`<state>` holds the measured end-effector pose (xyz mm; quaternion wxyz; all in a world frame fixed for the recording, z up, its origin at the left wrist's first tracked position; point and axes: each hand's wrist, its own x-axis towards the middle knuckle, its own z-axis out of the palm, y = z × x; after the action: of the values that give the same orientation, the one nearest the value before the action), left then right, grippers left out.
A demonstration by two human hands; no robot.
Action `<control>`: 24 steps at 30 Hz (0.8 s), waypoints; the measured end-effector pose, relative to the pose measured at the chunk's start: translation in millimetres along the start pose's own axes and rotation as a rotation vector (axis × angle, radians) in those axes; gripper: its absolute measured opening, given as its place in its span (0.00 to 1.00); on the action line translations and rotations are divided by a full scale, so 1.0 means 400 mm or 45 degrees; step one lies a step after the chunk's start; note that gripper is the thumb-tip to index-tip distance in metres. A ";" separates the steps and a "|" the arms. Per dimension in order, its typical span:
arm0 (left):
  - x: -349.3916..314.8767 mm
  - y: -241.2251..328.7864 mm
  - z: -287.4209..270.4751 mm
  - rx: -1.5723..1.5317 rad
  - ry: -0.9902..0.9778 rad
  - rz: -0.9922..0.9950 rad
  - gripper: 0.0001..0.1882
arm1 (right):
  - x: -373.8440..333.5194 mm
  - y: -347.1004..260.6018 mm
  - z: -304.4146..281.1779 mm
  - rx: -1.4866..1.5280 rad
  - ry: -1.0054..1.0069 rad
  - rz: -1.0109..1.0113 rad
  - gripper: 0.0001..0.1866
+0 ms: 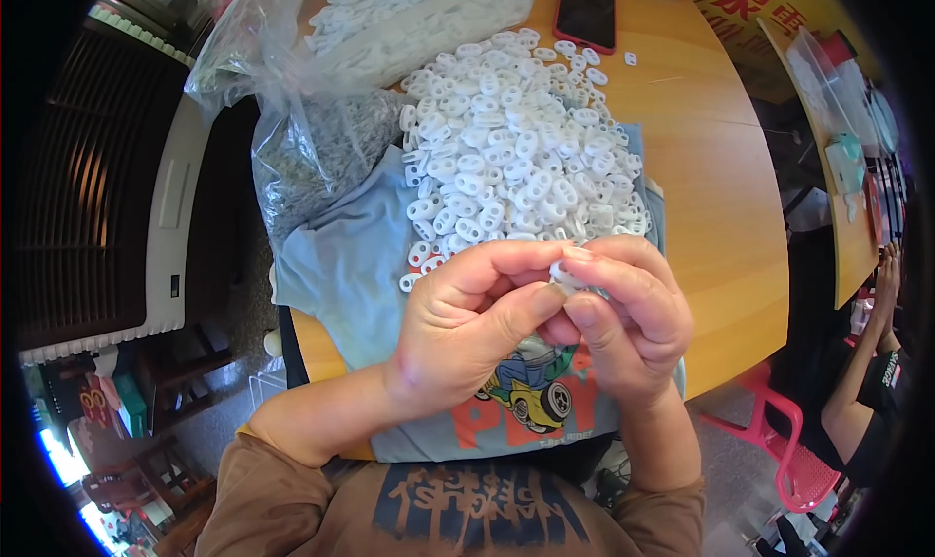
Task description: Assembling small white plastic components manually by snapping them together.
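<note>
From here I see left hand [458,328] and right hand [638,328] pinched on a white piece [559,274], probably two-holed; beyond, a white heap [516,148]; below, orange lettering [474,426].

Probably a home room or small workshop used for handwork: white pieces [516,158] heap toward the table's [721,216] far edge, a bulk bag [326,153] lies along its left edge, and a pink plastic chair [804,469] stands off its near right corner.
</note>
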<state>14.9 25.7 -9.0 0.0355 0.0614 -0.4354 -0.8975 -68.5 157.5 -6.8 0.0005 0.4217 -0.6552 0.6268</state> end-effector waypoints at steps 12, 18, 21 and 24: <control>-0.003 -0.008 0.006 0.001 0.066 0.157 0.14 | 0.009 0.000 0.006 0.068 0.012 -0.009 0.13; 0.003 -0.003 0.016 -0.041 -0.030 0.081 0.15 | 0.006 -0.002 -0.001 0.132 0.085 0.072 0.17; 0.007 -0.004 0.006 -0.065 -0.112 0.127 0.16 | 0.004 0.010 0.001 0.177 0.075 0.058 0.18; 0.003 -0.002 0.004 -0.080 -0.104 0.109 0.16 | -0.004 0.015 0.005 0.246 0.105 0.091 0.17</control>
<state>13.3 27.2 -8.6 0.0579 0.0051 -0.4102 -0.9101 -69.6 155.9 -13.1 -0.0355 0.3702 -0.6056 0.7035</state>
